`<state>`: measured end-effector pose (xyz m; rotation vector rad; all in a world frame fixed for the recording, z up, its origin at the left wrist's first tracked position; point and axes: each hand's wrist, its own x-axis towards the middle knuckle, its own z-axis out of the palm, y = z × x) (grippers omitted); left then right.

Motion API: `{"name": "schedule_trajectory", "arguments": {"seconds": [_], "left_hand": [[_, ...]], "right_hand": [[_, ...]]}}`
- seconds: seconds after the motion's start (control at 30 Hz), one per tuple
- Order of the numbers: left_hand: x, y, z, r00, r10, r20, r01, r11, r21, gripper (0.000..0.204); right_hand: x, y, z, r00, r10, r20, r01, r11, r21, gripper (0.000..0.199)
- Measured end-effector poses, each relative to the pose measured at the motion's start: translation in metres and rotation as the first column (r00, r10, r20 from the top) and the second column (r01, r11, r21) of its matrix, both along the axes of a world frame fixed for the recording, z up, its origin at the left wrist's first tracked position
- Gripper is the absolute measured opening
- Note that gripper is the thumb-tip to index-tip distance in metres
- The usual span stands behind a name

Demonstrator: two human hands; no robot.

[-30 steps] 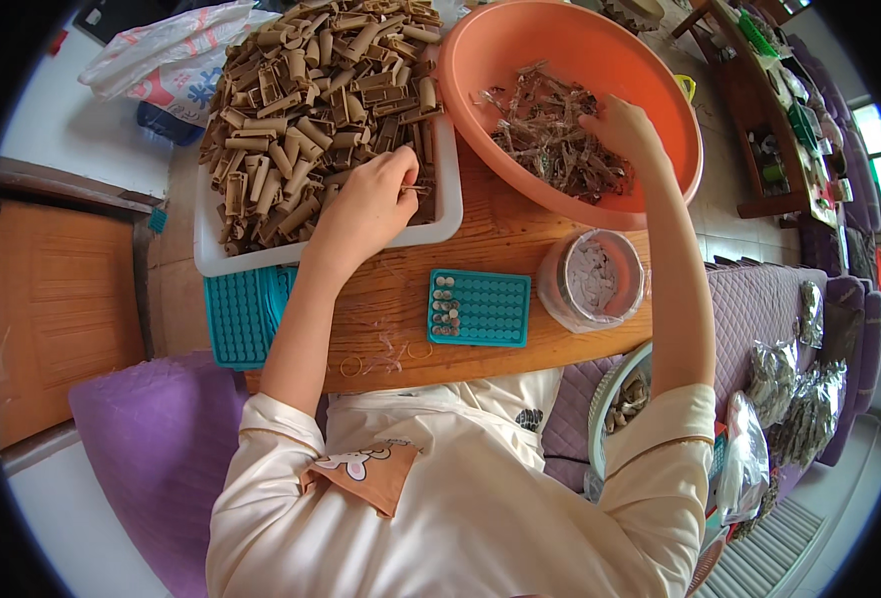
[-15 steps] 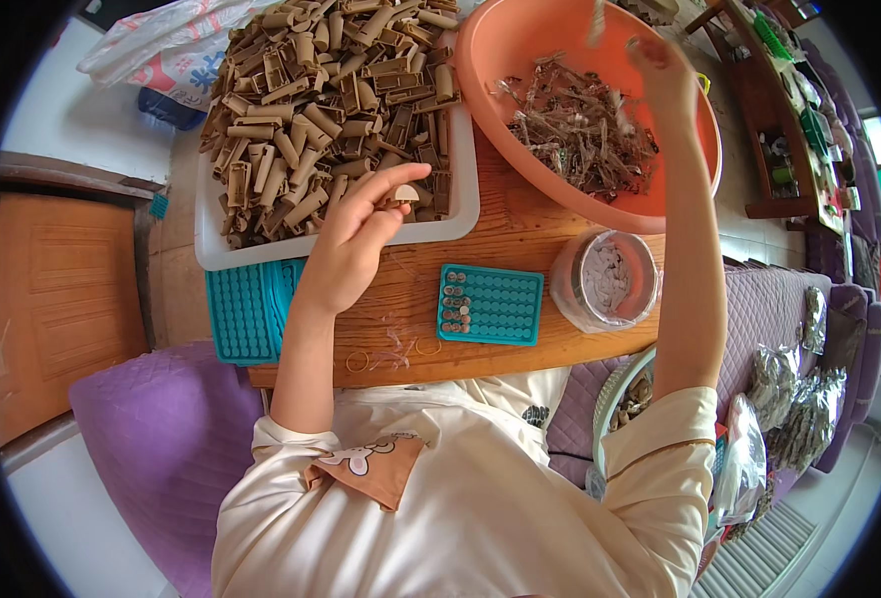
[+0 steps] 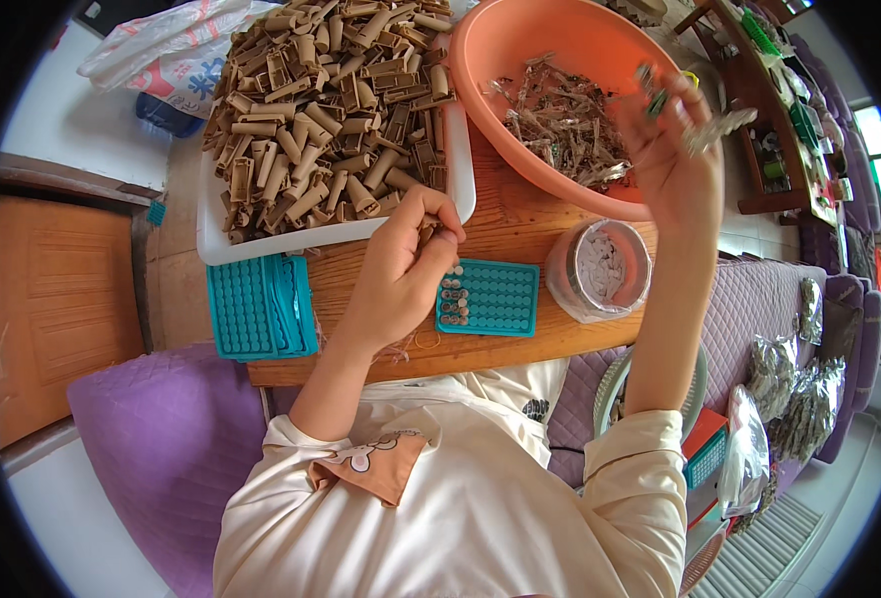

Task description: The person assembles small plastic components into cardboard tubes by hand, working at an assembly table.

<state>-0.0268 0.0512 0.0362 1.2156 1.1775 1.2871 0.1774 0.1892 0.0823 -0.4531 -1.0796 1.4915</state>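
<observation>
Left hand: my left hand sits at the centre of the frame, fingers curled around a small tan plastic tube, just left of the teal grid.
Right hand: my right hand is raised in the upper right, over the near rim of the bowl, fingers pinched on a small bunch of thin metal clips.
Teal grid: a small teal plastic tray with rows of holes lies on the wooden table at centre, a few holes at its left end filled.
White tray: a white rectangular tray heaped with tan tubes fills the upper left.
Bowl: a round orange plastic bowl holding loose metal clips sits upper centre-right.
Jar: a clear round container of small white pieces stands right of the grid.
Stack: more teal trays lie stacked at centre left.
</observation>
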Motion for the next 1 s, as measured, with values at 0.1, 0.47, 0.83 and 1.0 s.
{"name": "schedule_trajectory", "arguments": {"seconds": [0.1,0.47,0.83,1.0], "left_hand": [[0.010,-0.008,0.008,0.950,-0.002,0.313,-0.004,1.000,0.016,0.022],[0.028,-0.041,0.005,0.981,0.130,0.143,-0.156,0.970,0.185,0.023],[0.022,-0.055,-0.013,0.996,-0.017,0.090,0.005,0.991,0.133,0.018],[0.026,-0.052,-0.011,0.992,0.078,0.103,-0.088,0.992,0.094,0.018]], "right_hand": [[-0.013,-0.048,-0.013,0.990,0.113,-0.081,-0.125,0.979,-0.164,0.019],[-0.042,-0.143,-0.051,0.983,0.162,-0.080,-0.180,0.924,-0.339,0.022],[-0.046,-0.158,-0.067,0.997,0.070,-0.024,-0.074,0.949,-0.306,0.019],[-0.040,-0.158,-0.075,0.984,0.056,-0.171,-0.107,0.947,-0.304,0.020]]}}
